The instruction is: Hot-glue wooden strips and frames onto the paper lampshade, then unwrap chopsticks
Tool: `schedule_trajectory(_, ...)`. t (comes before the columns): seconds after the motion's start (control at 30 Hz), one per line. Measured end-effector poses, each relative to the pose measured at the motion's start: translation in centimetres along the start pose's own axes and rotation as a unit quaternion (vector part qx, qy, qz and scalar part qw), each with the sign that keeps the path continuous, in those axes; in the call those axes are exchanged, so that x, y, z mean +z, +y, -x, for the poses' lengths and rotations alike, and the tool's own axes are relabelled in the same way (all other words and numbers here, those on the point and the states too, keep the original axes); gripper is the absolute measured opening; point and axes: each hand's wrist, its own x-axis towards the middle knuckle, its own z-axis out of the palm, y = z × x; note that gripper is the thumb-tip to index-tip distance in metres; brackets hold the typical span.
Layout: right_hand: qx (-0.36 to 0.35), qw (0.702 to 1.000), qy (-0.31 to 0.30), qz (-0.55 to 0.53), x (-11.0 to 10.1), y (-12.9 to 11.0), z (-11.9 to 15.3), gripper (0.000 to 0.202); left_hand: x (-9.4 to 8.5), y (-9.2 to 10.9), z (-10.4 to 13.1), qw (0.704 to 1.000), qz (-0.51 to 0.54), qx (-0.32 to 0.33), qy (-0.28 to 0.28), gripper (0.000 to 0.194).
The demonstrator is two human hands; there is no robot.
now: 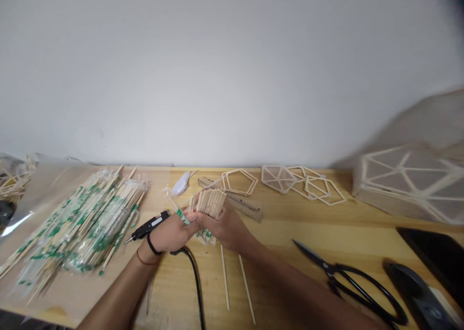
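Note:
A bundle of wooden chopsticks [210,202] points its round ends up and away from me. My right hand [226,226] is wrapped around the bundle from the right. My left hand [174,232] closes in against it from the left, gripping a chopstick in a clear, green-printed wrapper [183,217]. More green-printed plastic shows under the hands, and the lower part of the bundle is hidden. Two loose sticks [224,279] lie on the table below my right wrist. Beside my left hand rests a black glue gun [150,225].
Piles of wrapped chopsticks [105,219] cover the left side on a plastic sheet. Behind my hands lie a ruler [242,207] and pentagon stick frames [239,181]. Large black-handled scissors [337,269] lie right, near a stick-frame structure [409,180]. A black cable [195,277] runs toward me.

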Motion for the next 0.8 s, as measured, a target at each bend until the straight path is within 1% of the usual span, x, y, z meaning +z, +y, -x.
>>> schedule_trajectory(0.07, 0.005, 1.000, -0.010, -0.007, -0.2, -0.3, -0.3, 0.019, 0.0, 0.2, -0.1, 1.000, 0.000, -0.003, 0.005, 0.044)
schedule_trajectory(0.17, -0.001, 1.000, -0.023, -0.012, -0.7, -1.5, -0.4, 0.020, -0.1, 0.4, 0.0, 1.000, -0.003, -0.009, 0.003, 0.048)
schedule_trajectory(0.23, -0.017, 1.000, -0.017, -0.006, -1.1, -2.3, -0.4, 0.019, -0.1, 0.5, 0.1, 1.000, -0.005, -0.016, 0.003, 0.048)
schedule_trajectory(0.3, -0.017, 1.000, -0.009, -0.004, -1.2, -2.5, -0.3, 0.018, -0.1, 0.4, 0.2, 1.000, -0.007, -0.018, 0.004, 0.048)
schedule_trajectory(0.37, 0.003, 1.000, -0.013, -0.011, -1.1, -2.1, -0.2, 0.018, -0.1, 0.2, 0.2, 1.000, -0.008, -0.013, 0.002, 0.047)
schedule_trajectory(0.43, 0.021, 0.999, -0.032, -0.023, -0.9, -1.3, -0.1, 0.017, 0.0, -0.1, 0.2, 1.000, -0.010, -0.002, -0.001, 0.046)
schedule_trajectory(0.57, 0.023, 0.998, -0.056, -0.032, -0.7, 0.1, 0.2, 0.016, 0.3, -0.6, 0.3, 1.000, -0.017, 0.017, 0.001, 0.045)
schedule_trajectory(0.67, 0.015, 0.998, -0.056, -0.022, -0.8, 0.1, 0.2, 0.016, 0.4, -0.5, 0.2, 0.999, -0.025, 0.027, 0.012, 0.044)
schedule_trajectory(0.8, -0.001, 0.998, -0.058, 0.012, -1.0, -0.2, -0.2, 0.021, 0.3, 0.0, -0.2, 0.998, -0.043, 0.035, 0.034, 0.040)
